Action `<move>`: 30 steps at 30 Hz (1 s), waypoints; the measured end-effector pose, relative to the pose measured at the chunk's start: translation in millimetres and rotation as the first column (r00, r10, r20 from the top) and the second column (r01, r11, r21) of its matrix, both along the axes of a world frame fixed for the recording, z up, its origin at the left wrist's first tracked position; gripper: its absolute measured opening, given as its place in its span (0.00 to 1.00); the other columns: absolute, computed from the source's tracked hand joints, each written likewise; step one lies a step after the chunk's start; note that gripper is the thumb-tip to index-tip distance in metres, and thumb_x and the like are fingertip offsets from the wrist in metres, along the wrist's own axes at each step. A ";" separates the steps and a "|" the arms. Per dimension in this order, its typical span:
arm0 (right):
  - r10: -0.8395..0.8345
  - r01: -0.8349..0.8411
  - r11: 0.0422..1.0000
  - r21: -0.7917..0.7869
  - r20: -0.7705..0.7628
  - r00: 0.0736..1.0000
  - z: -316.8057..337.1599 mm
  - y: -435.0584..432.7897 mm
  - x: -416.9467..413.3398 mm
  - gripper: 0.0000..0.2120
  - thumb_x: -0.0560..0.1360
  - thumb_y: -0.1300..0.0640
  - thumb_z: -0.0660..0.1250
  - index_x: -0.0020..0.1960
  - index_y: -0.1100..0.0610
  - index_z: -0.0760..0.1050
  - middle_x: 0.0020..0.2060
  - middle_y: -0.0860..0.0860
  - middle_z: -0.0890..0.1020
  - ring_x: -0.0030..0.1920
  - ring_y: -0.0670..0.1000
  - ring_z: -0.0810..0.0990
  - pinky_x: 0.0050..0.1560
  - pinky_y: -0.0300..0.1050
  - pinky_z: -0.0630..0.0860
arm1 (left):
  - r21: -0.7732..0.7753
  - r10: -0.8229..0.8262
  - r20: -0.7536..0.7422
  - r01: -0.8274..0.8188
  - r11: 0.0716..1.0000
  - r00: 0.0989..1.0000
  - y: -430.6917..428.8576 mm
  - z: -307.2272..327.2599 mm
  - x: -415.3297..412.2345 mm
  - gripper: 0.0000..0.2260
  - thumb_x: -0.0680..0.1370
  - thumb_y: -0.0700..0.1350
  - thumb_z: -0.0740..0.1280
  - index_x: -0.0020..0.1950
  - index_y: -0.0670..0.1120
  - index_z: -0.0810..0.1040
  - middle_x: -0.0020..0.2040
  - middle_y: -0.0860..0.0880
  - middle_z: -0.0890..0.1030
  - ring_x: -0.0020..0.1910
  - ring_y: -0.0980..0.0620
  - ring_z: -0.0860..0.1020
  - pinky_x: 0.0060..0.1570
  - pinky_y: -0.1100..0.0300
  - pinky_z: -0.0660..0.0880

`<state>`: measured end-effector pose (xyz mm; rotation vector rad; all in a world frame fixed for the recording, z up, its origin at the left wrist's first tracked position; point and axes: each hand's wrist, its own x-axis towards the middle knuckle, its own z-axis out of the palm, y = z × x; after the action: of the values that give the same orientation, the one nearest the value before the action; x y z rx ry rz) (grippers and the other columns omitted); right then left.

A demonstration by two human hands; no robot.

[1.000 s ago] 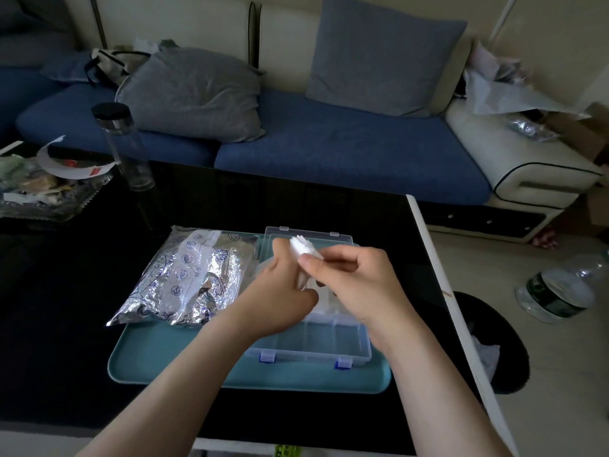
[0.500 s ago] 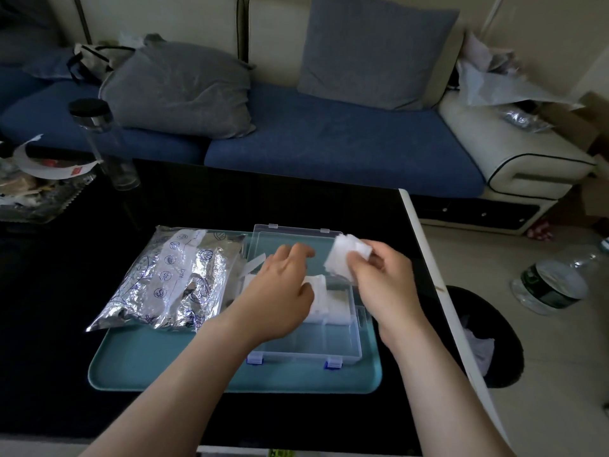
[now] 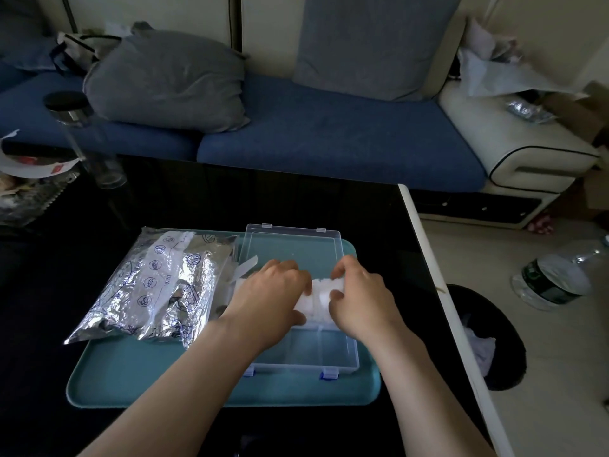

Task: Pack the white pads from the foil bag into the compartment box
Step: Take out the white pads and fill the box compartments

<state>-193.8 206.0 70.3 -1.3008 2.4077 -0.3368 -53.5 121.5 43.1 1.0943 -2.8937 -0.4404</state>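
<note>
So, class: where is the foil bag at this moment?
In the head view, the foil bag lies on the left of the teal tray, beside the open box where the left hand and right hand hold the pads.

Tray point(image 3: 131, 384) set on table point(image 3: 296, 199), near its right edge. Foil bag point(image 3: 158, 285) laid on tray's left part. Compartment box point(image 3: 306, 354) placed on tray's right part, just beside bag; lid point(image 3: 290, 245) laid open behind it. Pads point(image 3: 318, 298) held in box's rear row, between left hand point(image 3: 267, 301) and right hand point(image 3: 359, 301). Bottle point(image 3: 85, 140) stood at table's far left. Sofa point(image 3: 329, 133) found behind table. Bin point(image 3: 494, 338) and water jug point(image 3: 553, 278) left on floor, right of table.
</note>
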 end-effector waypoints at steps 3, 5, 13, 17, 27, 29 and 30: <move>0.045 -0.043 0.999 0.030 -0.083 0.996 -0.4 -2.1 3.9 0.14 0.82 0.63 0.64 0.67 0.54 0.69 0.54 0.55 0.80 0.52 0.59 0.82 0.57 0.55 0.79 | 0.029 0.010 0.008 -0.010 1.000 1.000 -3.9 -2.3 0.9 0.20 0.76 0.52 0.78 0.66 0.53 0.79 0.62 0.52 0.78 0.65 0.48 0.75 0.61 0.48 0.76; 0.056 -0.052 0.998 0.032 -0.123 0.991 -2.8 -4.3 5.6 0.15 0.82 0.64 0.65 0.66 0.54 0.74 0.56 0.57 0.81 0.54 0.60 0.82 0.55 0.54 0.81 | 0.032 0.005 0.007 -0.005 0.999 1.000 -4.4 -3.2 2.4 0.21 0.75 0.55 0.78 0.66 0.54 0.80 0.61 0.53 0.78 0.65 0.48 0.75 0.60 0.47 0.77; -0.020 0.017 1.000 -0.014 -0.243 0.970 -14.3 -6.8 4.2 0.10 0.81 0.59 0.71 0.61 0.53 0.80 0.58 0.53 0.82 0.55 0.55 0.83 0.49 0.46 0.76 | 0.011 -0.038 -0.019 0.038 0.999 0.999 -0.6 -2.1 5.2 0.18 0.80 0.54 0.72 0.70 0.54 0.78 0.66 0.52 0.77 0.68 0.49 0.73 0.63 0.51 0.74; -0.071 0.071 0.997 -0.006 -0.205 0.976 -14.3 -5.1 5.0 0.08 0.81 0.58 0.72 0.59 0.55 0.82 0.52 0.54 0.84 0.51 0.55 0.85 0.43 0.46 0.79 | 0.006 -0.046 -0.016 0.046 0.999 0.999 -0.8 -1.1 5.6 0.18 0.81 0.52 0.71 0.71 0.54 0.78 0.67 0.52 0.77 0.69 0.49 0.72 0.64 0.53 0.73; 0.118 -0.106 0.989 0.101 -0.118 0.986 -8.0 -13.5 16.9 0.10 0.78 0.71 0.66 0.44 0.58 0.74 0.40 0.54 0.74 0.40 0.58 0.78 0.37 0.46 0.71 | 0.133 -0.040 -0.025 0.043 0.990 0.999 -3.0 3.8 8.9 0.21 0.76 0.47 0.67 0.69 0.51 0.81 0.64 0.50 0.81 0.67 0.48 0.76 0.65 0.57 0.73; 0.097 -0.084 0.990 0.112 -0.114 0.989 -8.2 -13.8 18.1 0.17 0.76 0.71 0.66 0.36 0.56 0.64 0.35 0.52 0.67 0.32 0.53 0.69 0.31 0.43 0.64 | 0.187 0.050 -0.129 -0.025 0.982 0.990 -6.7 6.8 10.0 0.18 0.73 0.46 0.65 0.61 0.50 0.85 0.58 0.50 0.85 0.60 0.49 0.81 0.63 0.56 0.76; 0.080 -0.070 0.993 0.096 -0.102 0.992 -8.1 -14.2 17.7 0.18 0.76 0.70 0.66 0.35 0.56 0.62 0.34 0.52 0.67 0.31 0.53 0.67 0.30 0.43 0.63 | 0.172 0.102 -0.205 -0.067 0.983 0.973 -9.6 6.8 10.8 0.16 0.73 0.44 0.64 0.55 0.49 0.87 0.53 0.49 0.86 0.54 0.49 0.83 0.60 0.55 0.78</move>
<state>-176.2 191.7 62.2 -1.3955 2.4213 -0.1372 -42.8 111.9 49.9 1.1085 -2.6522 -0.7541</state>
